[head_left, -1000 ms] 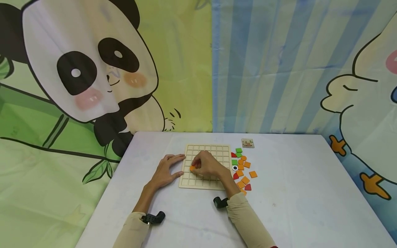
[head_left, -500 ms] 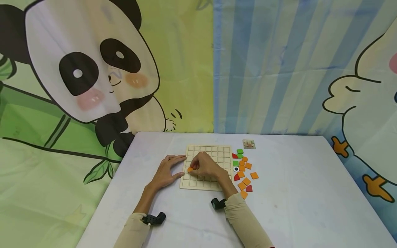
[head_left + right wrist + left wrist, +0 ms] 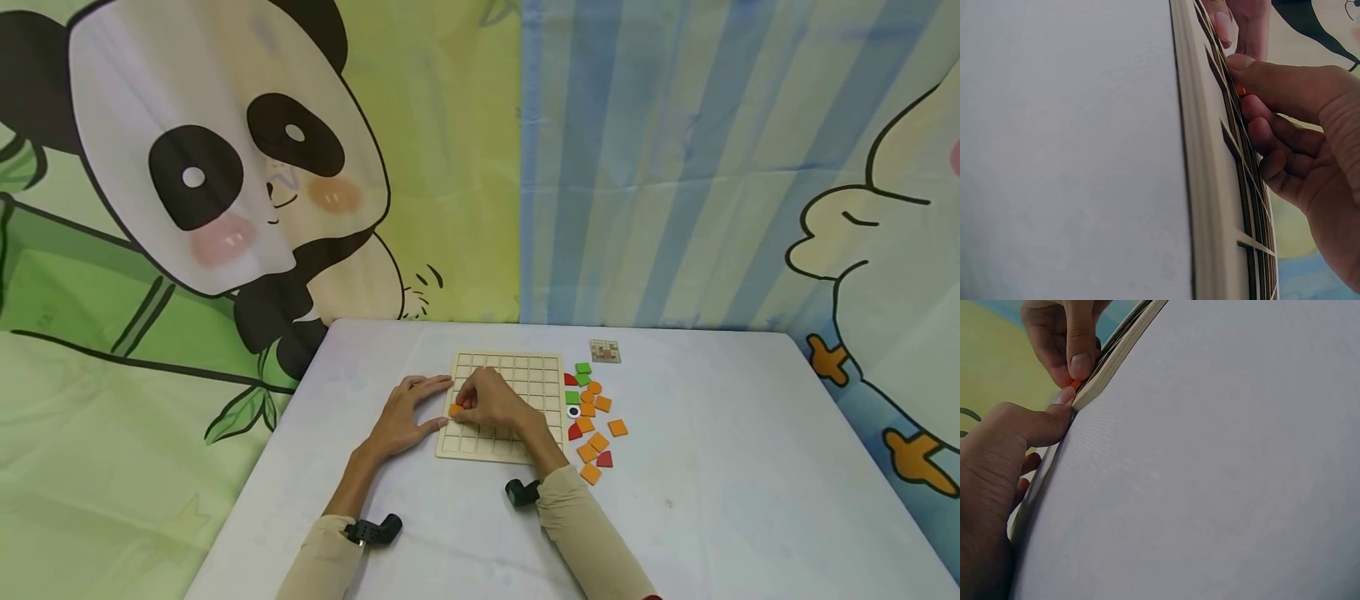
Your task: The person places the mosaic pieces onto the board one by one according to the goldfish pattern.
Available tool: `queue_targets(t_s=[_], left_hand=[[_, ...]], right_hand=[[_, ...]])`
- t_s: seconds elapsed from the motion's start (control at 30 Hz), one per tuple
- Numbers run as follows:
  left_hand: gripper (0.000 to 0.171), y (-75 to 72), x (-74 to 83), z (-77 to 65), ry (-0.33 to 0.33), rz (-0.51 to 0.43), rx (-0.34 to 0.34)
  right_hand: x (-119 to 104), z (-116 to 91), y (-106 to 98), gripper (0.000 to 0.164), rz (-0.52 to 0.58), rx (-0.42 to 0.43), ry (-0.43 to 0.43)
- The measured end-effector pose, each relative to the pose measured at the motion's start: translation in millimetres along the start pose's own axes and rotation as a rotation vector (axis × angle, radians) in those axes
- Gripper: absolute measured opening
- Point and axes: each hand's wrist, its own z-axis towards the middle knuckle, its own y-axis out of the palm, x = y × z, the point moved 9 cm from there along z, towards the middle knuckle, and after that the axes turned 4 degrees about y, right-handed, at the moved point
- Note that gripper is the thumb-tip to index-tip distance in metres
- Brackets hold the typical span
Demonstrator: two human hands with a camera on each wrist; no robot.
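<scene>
An orange piece [image 3: 456, 410] is lying between the thumb and fingertips of the right hand [image 3: 491, 400], which is pinching it over the left edge of a pale wooden grid board [image 3: 536, 385], below the middle of that edge; whether its underside is touching the board is hidden by the fingers. The left hand [image 3: 401, 421] is gripping nothing: its fingers are reaching out loosely, and its thumb and fingertips are resting against the board's left edge, with the thumb just beside the pinched piece. The board is lying flat on a white worktop [image 3: 712, 475], nearer the far edge than the near one and somewhat nearer the left edge than the right. Along the board's right edge, loose pieces are scattering down toward its near right corner: green pieces [image 3: 572, 397] toward the far end, red rounded pieces [image 3: 604, 459] among the rest, orange squares [image 3: 617, 427], orange discs [image 3: 594, 387] and a white disc with a dark centre [image 3: 573, 412]. Beyond the board's far right corner, a small patterned card [image 3: 605, 351] is lying near the worktop's far edge. Behind that edge, a cartoon panda backdrop [image 3: 225, 167] is hanging.
</scene>
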Motion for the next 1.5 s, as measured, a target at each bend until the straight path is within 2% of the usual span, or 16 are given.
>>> queue_targets(t_s=[0.1,0.47,1.1,1.5], left_hand=[[0.07,-0.4,1.0,0.0,0.008,0.012,0.01],[0.07,0.9,-1.8,-0.2,-0.028,-0.01,-0.017],[0.071,-0.7,0.3,-0.2,-0.016,-0.007,-0.008],[0.07,0.5,-0.1,0.1,-0.014,0.01,-0.008]], right_hand=[[-0.2,-0.5,0.1,0.012,0.007,0.006,0.004],[0.8,0.9,1.2,0.013,-0.001,0.016,-0.008],[-0.7,1.8,3.0,0.008,-0.058,0.026,-0.011],[-3.4,1.4,1.0,0.017,-0.076,0.016,0.006]])
